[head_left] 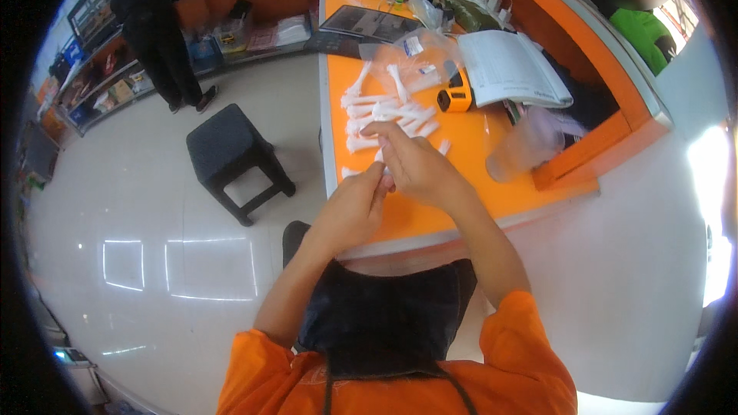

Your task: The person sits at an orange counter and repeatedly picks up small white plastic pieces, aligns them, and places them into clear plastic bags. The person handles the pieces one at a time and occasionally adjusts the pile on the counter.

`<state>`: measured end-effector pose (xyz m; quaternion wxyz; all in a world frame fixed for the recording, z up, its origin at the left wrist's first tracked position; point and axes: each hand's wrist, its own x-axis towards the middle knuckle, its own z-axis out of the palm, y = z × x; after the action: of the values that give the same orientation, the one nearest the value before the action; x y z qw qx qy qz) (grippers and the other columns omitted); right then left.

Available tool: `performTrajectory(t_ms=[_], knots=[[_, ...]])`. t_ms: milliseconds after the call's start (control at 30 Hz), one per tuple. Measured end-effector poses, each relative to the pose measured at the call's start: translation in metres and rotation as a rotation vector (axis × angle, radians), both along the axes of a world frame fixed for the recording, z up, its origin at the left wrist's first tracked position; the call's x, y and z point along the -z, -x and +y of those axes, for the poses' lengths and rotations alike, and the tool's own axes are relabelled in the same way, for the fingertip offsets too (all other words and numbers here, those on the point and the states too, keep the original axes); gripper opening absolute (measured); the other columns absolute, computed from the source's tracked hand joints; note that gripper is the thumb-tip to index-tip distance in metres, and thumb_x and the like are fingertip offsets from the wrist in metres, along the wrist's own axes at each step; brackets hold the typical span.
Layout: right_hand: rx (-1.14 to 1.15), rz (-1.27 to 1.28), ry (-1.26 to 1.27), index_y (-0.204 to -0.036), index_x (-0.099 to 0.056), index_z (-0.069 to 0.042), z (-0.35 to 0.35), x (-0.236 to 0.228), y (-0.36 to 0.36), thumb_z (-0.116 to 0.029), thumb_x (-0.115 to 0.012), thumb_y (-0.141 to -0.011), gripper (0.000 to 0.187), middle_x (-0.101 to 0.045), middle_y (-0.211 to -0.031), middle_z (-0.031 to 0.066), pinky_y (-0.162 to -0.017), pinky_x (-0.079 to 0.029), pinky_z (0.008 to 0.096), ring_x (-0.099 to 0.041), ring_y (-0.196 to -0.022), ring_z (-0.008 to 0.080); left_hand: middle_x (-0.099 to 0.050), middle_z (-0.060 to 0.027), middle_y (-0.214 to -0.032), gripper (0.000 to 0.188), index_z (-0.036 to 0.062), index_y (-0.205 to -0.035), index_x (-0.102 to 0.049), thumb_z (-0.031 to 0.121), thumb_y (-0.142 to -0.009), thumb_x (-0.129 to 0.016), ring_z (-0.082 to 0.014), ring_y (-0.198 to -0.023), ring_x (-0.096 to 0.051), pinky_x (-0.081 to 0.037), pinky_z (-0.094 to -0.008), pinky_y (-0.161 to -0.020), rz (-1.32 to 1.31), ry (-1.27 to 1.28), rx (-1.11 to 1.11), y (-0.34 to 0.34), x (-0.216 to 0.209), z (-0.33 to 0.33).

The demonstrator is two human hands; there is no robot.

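Observation:
Over the near part of the orange table (415, 219), my two hands meet, both closed. My left hand (355, 209) pinches from below, its thumb and fingers pressed together. My right hand (417, 167) curls just above and touches it. Between them shows a bit of a slim white bundle (379, 156); most of it is hidden by my fingers. Just beyond my hands lies a pile of similar white bundles (377, 111), narrow in the middle and flared at the ends. I cannot make out their kind.
Right of the pile are a yellow-and-black tape measure (455, 92), an open booklet (511, 65) and a translucent cup (523, 146). Behind it lie clear plastic bags (415, 54) and a dark laptop (370, 24). A black stool (234, 154) stands at left. Two other people are farther off.

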<state>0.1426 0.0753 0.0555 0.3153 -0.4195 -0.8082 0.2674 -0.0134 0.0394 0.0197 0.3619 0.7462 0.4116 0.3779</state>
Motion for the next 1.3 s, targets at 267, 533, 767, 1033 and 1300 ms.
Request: performTrajectory(t_ms=[267, 533, 767, 1033, 1300], knots=[[-0.107, 0.498, 0.270, -0.125, -0.054, -0.002, 0.008, 0.024, -0.015, -0.009, -0.067, -0.089, 0.039, -0.063, -0.100, 0.0089, -0.081, -0.050, 0.0261, -0.060, -0.090, 0.0122, -0.055, -0.0105, -0.074, 0.029, -0.0025, -0.096, -0.050, 0.025, -0.103, -0.042, -0.0188, -0.066, -0.052, -0.043, -0.0293, -0.064, -0.306, 0.246, -0.097, 0.004, 0.024, 0.004], [-0.062, 0.543, 0.141, -0.108, -0.068, 0.000, 0.005, 0.033, -0.002, -0.005, -0.071, -0.082, 0.026, -0.066, -0.108, 0.0122, -0.079, -0.053, 0.0274, -0.065, -0.092, 0.0170, -0.052, 0.0003, -0.081, 0.030, 0.0010, -0.100, -0.052, 0.029, -0.104, -0.041, -0.0074, -0.071, -0.047, -0.039, -0.0218, -0.062, -0.478, 0.309, -0.075, 0.010, 0.023, 0.005], [0.036, 0.539, 0.089, -0.105, -0.068, 0.003, -0.004, 0.032, 0.002, -0.002, -0.069, -0.083, 0.023, -0.069, -0.100, 0.0134, -0.078, -0.051, 0.0253, -0.066, -0.085, 0.0166, -0.045, 0.0031, -0.076, 0.029, 0.0030, -0.101, -0.053, 0.029, -0.104, -0.041, -0.0043, -0.064, -0.038, -0.032, -0.0193, -0.057, -0.586, 0.391, 0.001, 0.010, 0.022, 0.004], [0.054, 0.790, 0.225, -0.102, -0.067, 0.006, -0.015, 0.037, 0.004, 0.002, -0.067, -0.085, 0.017, -0.067, -0.097, 0.0109, -0.076, -0.051, 0.0242, -0.064, -0.084, 0.0132, -0.042, 0.0044, -0.073, 0.029, 0.0040, -0.103, -0.053, 0.031, -0.104, -0.042, -0.0037, -0.059, -0.033, -0.027, -0.0191, -0.053, -0.650, 0.483, 0.093, 0.013, 0.025, 0.006], [0.066, 0.866, 0.247, -0.096, -0.066, 0.004, -0.023, 0.043, -0.002, 0.004, -0.069, -0.084, 0.012, -0.066, -0.096, 0.0095, -0.080, -0.052, 0.0249, -0.064, -0.088, 0.0140, -0.048, 0.0013, -0.075, 0.030, 0.0044, -0.104, -0.053, 0.033, -0.103, -0.044, -0.0070, -0.064, -0.042, -0.034, -0.0220, -0.058, -0.418, 0.331, 0.048, 0.004, 0.022, 0.001]])
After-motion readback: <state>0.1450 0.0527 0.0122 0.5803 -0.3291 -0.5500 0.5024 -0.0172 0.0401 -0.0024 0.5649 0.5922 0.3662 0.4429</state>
